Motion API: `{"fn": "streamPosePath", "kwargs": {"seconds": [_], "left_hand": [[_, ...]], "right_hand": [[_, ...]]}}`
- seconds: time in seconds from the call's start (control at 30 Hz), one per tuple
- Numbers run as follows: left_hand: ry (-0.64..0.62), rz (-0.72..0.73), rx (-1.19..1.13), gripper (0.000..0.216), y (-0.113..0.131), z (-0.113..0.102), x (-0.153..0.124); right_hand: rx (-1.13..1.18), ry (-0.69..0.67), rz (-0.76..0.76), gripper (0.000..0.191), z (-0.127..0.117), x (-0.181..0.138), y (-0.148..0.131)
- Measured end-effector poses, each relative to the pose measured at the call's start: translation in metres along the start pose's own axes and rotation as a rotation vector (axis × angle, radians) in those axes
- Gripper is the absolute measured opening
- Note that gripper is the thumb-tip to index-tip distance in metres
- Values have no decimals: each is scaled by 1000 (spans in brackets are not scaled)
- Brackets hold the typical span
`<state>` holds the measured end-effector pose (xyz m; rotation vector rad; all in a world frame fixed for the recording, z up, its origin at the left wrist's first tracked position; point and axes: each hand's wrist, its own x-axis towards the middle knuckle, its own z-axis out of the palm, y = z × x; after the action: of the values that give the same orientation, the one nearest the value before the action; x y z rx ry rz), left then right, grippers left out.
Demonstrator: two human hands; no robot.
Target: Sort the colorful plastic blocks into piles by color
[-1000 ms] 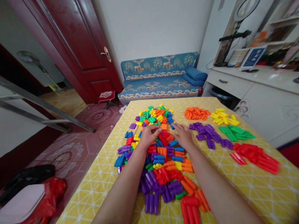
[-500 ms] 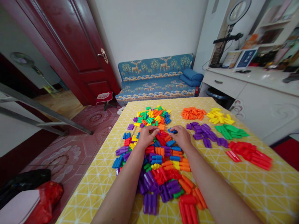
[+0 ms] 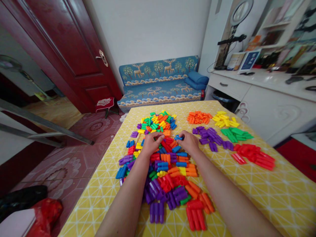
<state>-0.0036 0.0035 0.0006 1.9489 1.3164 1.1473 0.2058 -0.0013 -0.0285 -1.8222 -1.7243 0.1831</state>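
Observation:
A big mixed heap of coloured plastic tube blocks (image 3: 168,168) covers the middle of the table with the yellow patterned cloth (image 3: 259,191). Both my hands rest on the heap's far part. My left hand (image 3: 150,144) lies with its fingers curled over red and blue blocks; what they hold is hidden. My right hand (image 3: 189,141) pinches a small blue block (image 3: 178,137) between thumb and fingers. To the right lie sorted piles: orange (image 3: 198,117), yellow (image 3: 224,120), purple (image 3: 212,138), green (image 3: 235,133) and red (image 3: 254,156).
A dark red door (image 3: 74,56) stands at the left over a tiled floor. A blue patterned sofa (image 3: 160,82) is beyond the table. White cabinets (image 3: 269,105) with a ring light (image 3: 240,11) and shelves are at the right. A red bag (image 3: 46,210) lies on the floor, lower left.
My right hand has closed from flat on the heap to a pinch on a blue block and lifted it slightly. The view has shifted to the right.

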Motion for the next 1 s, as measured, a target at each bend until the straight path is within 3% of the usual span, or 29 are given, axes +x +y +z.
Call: {"fn": "streamPosePath", "kwargs": {"seconds": [0.13, 0.27, 0.43, 0.57, 0.77, 0.87, 1.0], "left_hand": [[-8, 11, 22, 26, -2, 0, 0], [-11, 22, 30, 25, -3, 0, 0], [-15, 43, 39, 25, -4, 0, 0], [-20, 41, 53, 25, -4, 0, 0], [-26, 22, 49, 27, -2, -1, 0], [-38, 17, 52, 27, -1, -1, 0], [-39, 11, 48, 27, -1, -1, 0]], "right_hand": [[-76, -81, -49, 23, -23, -17, 6], [-184, -149, -143, 20, -54, -56, 22], [-232, -168, -162, 21, -95, -109, 57], [-200, -167, -126, 24, -121, -131, 88], [57, -142, -88, 33, -130, -136, 104], [274, -94, 24, 46, -130, -133, 110], [470, -113, 187, 49, -134, -124, 129]]}}
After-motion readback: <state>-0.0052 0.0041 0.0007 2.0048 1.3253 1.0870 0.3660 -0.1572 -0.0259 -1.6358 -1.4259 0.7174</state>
